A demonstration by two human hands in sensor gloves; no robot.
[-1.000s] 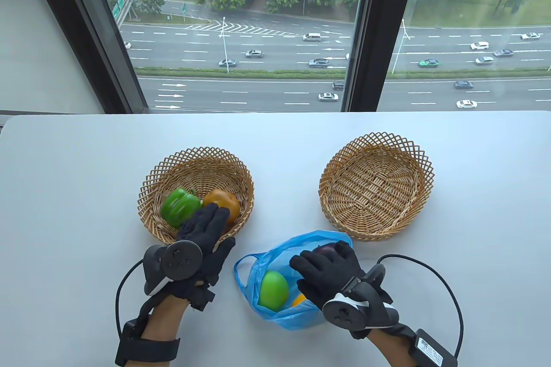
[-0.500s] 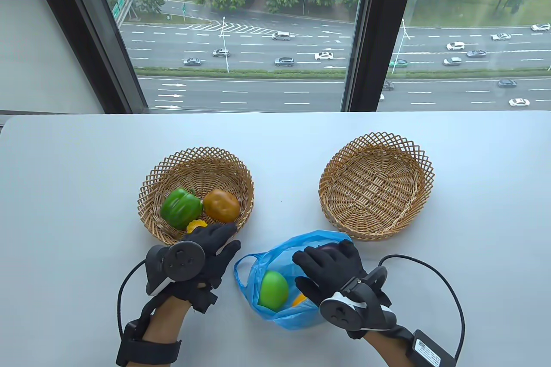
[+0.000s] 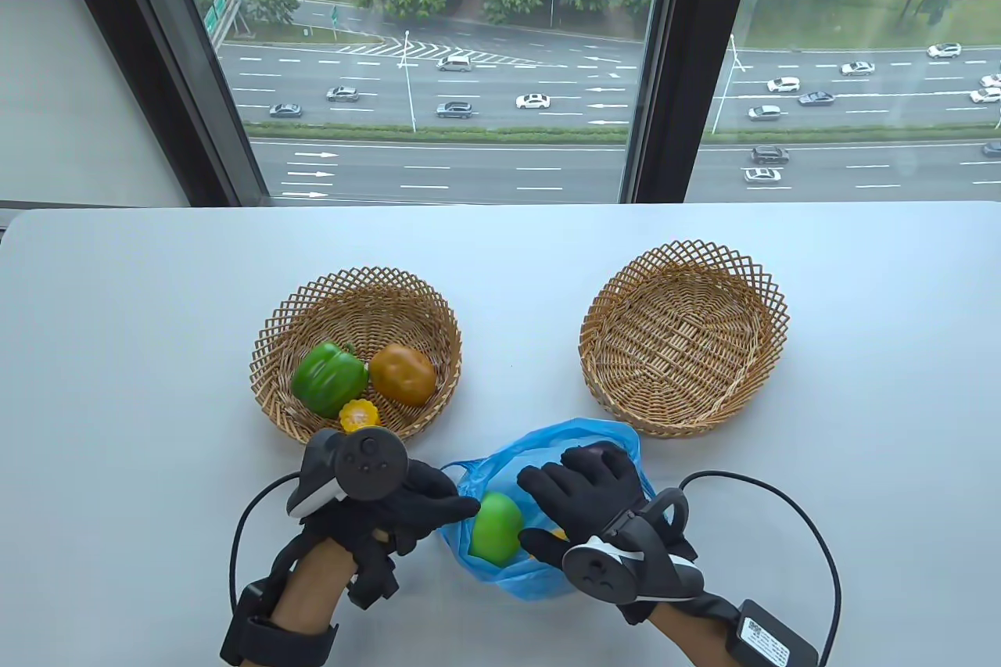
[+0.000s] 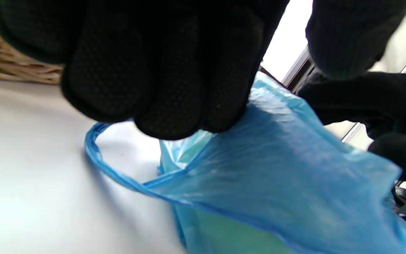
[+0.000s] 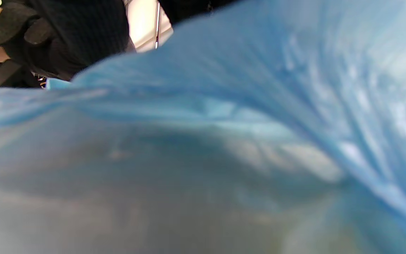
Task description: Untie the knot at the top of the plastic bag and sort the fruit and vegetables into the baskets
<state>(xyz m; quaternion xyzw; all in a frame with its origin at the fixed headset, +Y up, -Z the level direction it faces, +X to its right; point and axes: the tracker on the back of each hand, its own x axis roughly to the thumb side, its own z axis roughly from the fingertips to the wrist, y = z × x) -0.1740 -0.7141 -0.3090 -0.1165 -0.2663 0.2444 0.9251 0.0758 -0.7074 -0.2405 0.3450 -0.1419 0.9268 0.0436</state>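
The blue plastic bag [image 3: 539, 581] lies open at the table's front, with a green apple [image 3: 496, 528] showing inside and a sliver of an orange item [image 3: 558, 535] beside it. My right hand [image 3: 563, 475] lies on the bag's top, fingers spread over a dark purple item [image 3: 607, 451] that is mostly hidden. My left hand [image 3: 457, 507] reaches in from the left; in the left wrist view its fingers [image 4: 160, 81] touch the bag's rim [image 4: 259, 116], thumb apart. The left basket [image 3: 356, 292] holds a green pepper [image 3: 328, 379], a brown-orange vegetable [image 3: 403, 374] and a corn piece [image 3: 360, 414].
The right basket [image 3: 684, 284] stands behind the bag with nothing in it. Glove cables loop on the table beside both wrists. The window edge runs along the table's far side. The right wrist view is filled by blue bag plastic [image 5: 224, 106].
My left hand has drawn back out of the left basket and swung right to the bag's left rim, uncovering the corn piece. My right hand has shifted slightly left on the bag.
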